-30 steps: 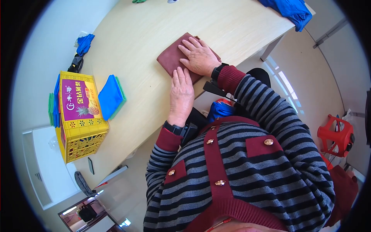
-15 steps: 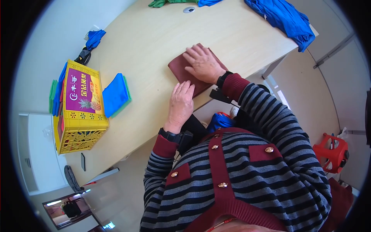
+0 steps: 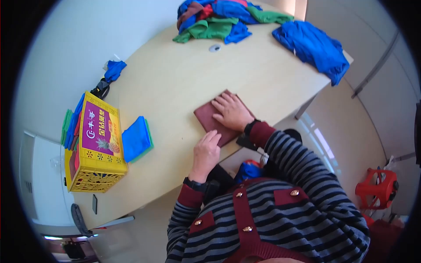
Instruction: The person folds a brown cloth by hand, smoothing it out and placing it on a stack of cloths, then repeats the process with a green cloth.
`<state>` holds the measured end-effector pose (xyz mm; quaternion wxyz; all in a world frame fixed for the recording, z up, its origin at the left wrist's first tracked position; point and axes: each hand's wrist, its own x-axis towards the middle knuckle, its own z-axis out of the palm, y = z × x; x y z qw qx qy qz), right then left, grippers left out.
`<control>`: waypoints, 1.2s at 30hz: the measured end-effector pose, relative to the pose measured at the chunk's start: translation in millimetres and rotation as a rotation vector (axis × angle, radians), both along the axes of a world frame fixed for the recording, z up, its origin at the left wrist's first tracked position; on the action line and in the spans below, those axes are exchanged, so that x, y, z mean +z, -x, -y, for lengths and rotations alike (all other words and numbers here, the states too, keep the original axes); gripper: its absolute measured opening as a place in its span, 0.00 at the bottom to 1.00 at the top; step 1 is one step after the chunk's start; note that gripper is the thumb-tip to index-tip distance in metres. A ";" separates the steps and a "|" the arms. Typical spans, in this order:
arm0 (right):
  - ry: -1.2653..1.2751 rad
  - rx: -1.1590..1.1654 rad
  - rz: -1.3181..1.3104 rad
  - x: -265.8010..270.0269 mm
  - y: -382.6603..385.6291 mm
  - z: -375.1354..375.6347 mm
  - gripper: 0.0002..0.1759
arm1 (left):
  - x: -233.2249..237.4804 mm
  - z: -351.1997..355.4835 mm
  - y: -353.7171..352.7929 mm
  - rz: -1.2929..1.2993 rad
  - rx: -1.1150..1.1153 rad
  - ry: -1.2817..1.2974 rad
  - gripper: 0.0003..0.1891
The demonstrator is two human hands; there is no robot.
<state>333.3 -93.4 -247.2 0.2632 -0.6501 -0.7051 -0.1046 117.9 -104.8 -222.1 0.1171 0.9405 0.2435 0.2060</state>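
Left hand [image 3: 206,151] slid back to cloth [image 3: 209,124] edge — right hand [image 3: 232,112] flat atop, grips apart.

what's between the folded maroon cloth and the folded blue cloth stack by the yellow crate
Nothing: in the head view only bare pale wooden tabletop separates the folded maroon cloth from the folded blue cloth stack.

Bright, even daylight, colours saturated. Pale bench [image 3: 175,83] evenly lit; faint soft shadow beside the right hand [image 3: 232,111]. Sunlit window patches glare on the floor [image 3: 326,151] at right. Strong fisheye: bench edges bow, black vignette rings the frame. Centre sharp, rim stretched and softer.
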 end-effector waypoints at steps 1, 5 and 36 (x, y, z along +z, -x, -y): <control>0.010 -0.005 -0.016 1.1 -2.0 0.3 0.31 | 5.5 -7.3 -11.0 0.039 0.016 -0.025 0.20; 0.046 0.003 -0.035 5.2 2.2 1.7 0.31 | 15.1 -33.5 -30.6 0.146 0.201 -0.118 0.21; 0.214 0.031 0.034 -14.7 1.4 -14.3 0.31 | -36.1 -40.4 -53.7 0.065 0.408 -0.016 0.37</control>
